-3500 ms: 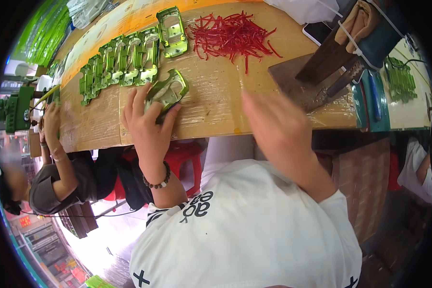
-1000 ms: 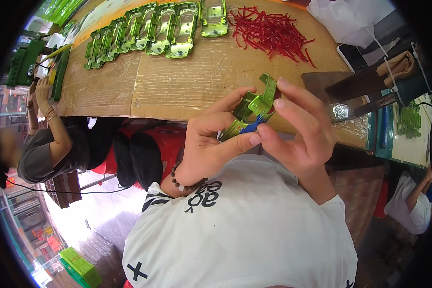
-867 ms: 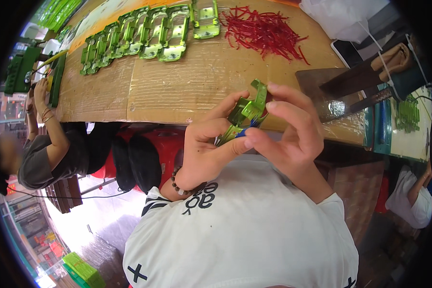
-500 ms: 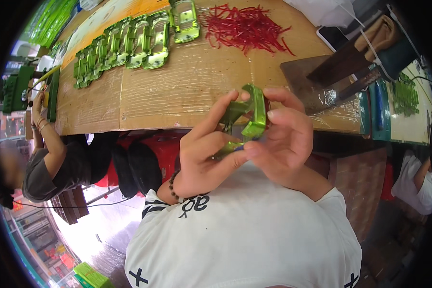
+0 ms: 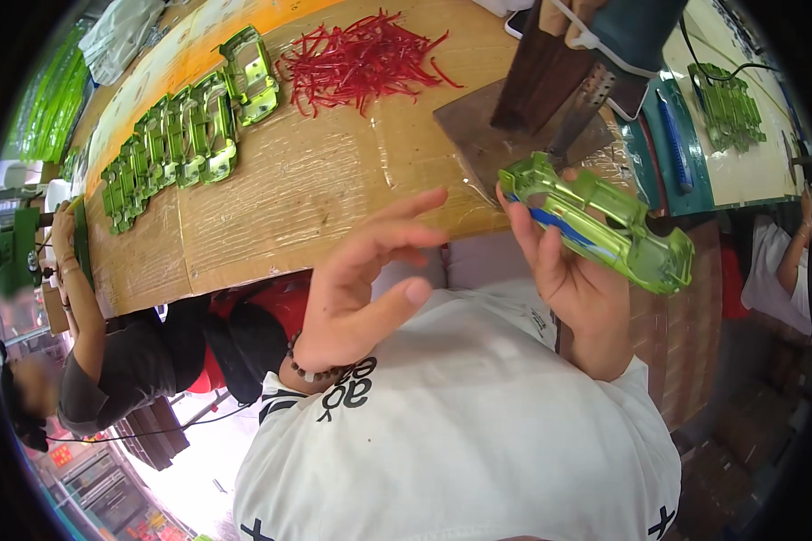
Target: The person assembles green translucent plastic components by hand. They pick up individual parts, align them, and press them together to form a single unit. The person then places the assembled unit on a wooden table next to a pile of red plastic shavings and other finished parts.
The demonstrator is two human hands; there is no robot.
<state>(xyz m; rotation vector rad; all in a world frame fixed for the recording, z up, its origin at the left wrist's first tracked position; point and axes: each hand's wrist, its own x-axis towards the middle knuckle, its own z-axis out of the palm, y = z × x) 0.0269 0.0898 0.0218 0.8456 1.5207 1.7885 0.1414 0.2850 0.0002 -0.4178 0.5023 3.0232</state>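
My right hand [image 5: 582, 293] grips a glossy translucent green toy car body shell [image 5: 618, 212], tilted with its hollow inside showing. A blue strip [image 5: 564, 225] runs along the shell's near side, by my fingers. The shell's far left end is close to the perforated metal nozzle [image 5: 588, 101] of a hot-air gun strapped with a white cable tie. My left hand [image 5: 361, 279] hangs in the air left of the shell, fingers apart and holding nothing.
On the cardboard-covered table [image 5: 271, 198] stand a row of similar green shells [image 5: 176, 135] and a pile of thin red strips [image 5: 361, 63]. A brown plate [image 5: 469, 117] lies under the nozzle. More green shells [image 5: 729, 104] are at far right. A co-worker's arm [image 5: 79, 279] is at left.
My left hand has let go of the green shell and moved left. My right hand has carried the shell rightward and turned it near the nozzle. The view has shifted right.
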